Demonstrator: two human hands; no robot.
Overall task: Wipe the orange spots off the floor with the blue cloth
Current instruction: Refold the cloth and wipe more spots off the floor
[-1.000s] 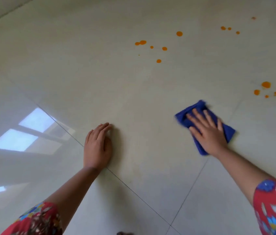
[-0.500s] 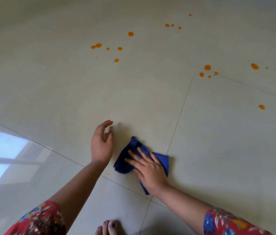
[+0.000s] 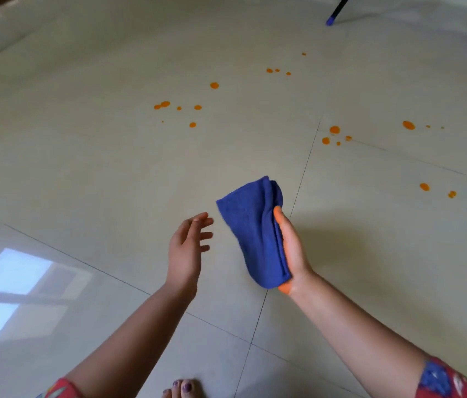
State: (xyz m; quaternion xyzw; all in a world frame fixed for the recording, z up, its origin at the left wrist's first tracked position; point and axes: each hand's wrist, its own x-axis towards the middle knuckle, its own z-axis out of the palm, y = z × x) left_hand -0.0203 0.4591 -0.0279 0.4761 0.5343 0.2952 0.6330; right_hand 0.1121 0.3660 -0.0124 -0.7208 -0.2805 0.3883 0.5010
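Now | right hand (image 3: pixel 292 248) grips blue cloth (image 3: pixel 252 231) | left hand (image 3: pixel 186 248) fingers spread | orange spots (image 3: pixel 214 85) beyond | toes (image 3: pixel 186 387) below

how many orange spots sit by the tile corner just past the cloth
4, all just right of the tile joint: the biggest spot farthest, a medium spot nearer left, two small spots nearer right. Nothing covers that patch.

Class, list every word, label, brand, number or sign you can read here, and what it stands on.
None can be read. The blue cloth in the right hand shows no tag or print; the tiled floor bears orange spots, no writing; the floral sleeve carries a pattern, no letters.
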